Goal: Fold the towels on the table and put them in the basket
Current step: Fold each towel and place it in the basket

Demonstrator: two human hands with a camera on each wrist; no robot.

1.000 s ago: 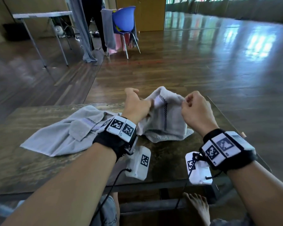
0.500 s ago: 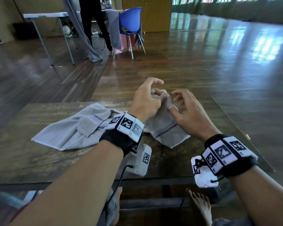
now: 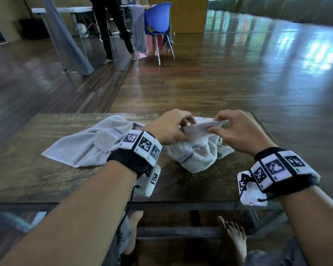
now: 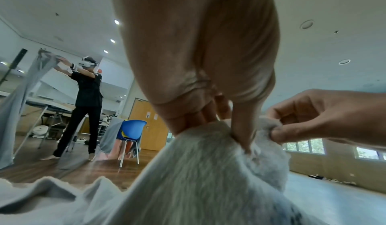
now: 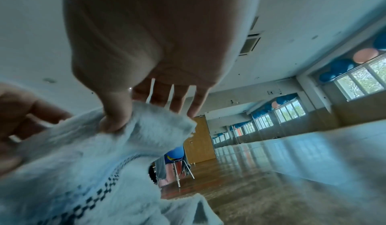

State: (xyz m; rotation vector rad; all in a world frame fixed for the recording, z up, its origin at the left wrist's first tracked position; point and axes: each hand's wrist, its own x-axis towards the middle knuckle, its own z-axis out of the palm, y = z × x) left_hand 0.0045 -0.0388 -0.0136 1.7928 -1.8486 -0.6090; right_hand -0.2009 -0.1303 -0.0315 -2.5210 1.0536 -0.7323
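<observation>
Towel (image 3: 198,154) bunched near the bench's (image 3: 37,181) far right corner, top edge lifted, left hand (image 3: 168,129) and right hand (image 3: 238,131) each pinching it tight. Second towel (image 3: 81,148) sprawls flat toward the far left.

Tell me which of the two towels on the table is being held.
The right-hand towel, bunched between both hands: the left hand and right hand pinch its raised edge. The other towel lies spread, untouched.

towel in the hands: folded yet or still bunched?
Bunched, not folded. The towel sags crumpled on the table while left hand and right hand pinch its top edge.
</observation>
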